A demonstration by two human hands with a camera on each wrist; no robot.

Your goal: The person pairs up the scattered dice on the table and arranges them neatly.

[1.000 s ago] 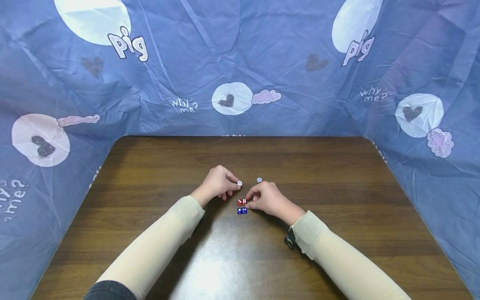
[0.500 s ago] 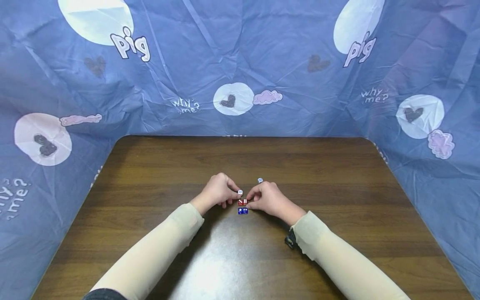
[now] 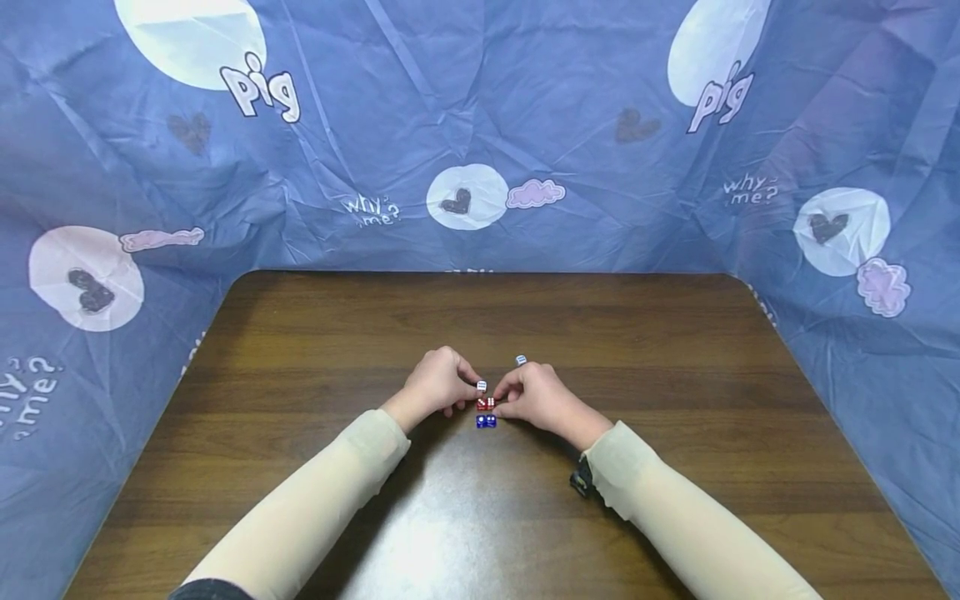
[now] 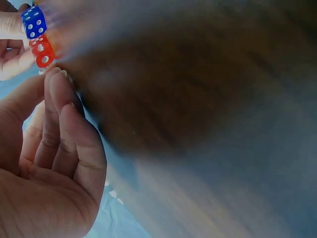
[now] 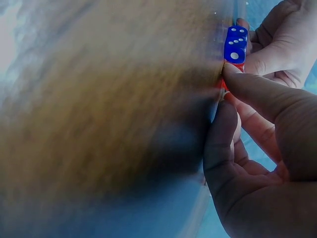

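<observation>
My left hand (image 3: 441, 379) pinches a white die (image 3: 482, 387) between thumb and fingertips, just behind the red dice. Two red dice (image 3: 486, 404) sit side by side on the table, with two blue dice (image 3: 486, 422) in a row in front of them. My right hand (image 3: 542, 400) has its thumb and index finger curled at the right-hand red die, pinching its edges. In the right wrist view the thumb (image 5: 252, 84) partly covers the red below a blue die (image 5: 235, 45). The left wrist view has a red die (image 4: 42, 52) beyond the left fingertips, the white die mostly hidden there.
Another white die (image 3: 521, 360) lies behind my right hand, a little apart from the group. The brown wooden table (image 3: 337, 321) reaches back to a blue printed cloth (image 3: 600, 225) that hangs around its far and side edges.
My left hand has brought the white die toward me, from farther back to right behind the red dice. My right hand has stayed at the red die.
</observation>
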